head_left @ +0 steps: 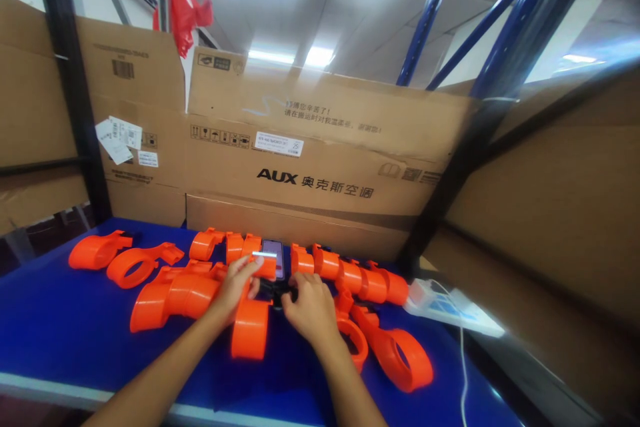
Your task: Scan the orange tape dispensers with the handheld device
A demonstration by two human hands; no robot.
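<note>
My left hand [234, 290] is closed around an orange tape dispenser [250, 330], whose round ring hangs below the fingers. A pale, toothed strip [265, 255] runs along the dispenser's top edge, by my thumb. Close beside it, my right hand [311, 307] has its fingers bent and pinched at a small black part [275, 291] between the two hands. My fingers partly hide that part, so its exact shape is unclear. Behind the hands, a phone [273, 247] with a lit screen leans near the cardboard.
More orange dispensers lie in groups on the blue table [65, 327]: a left cluster [150, 303], a right row [373, 285] and a single one [407, 360] at front right. A white power strip [475, 317] with a cable is at right. Cardboard [320, 147] walls the back.
</note>
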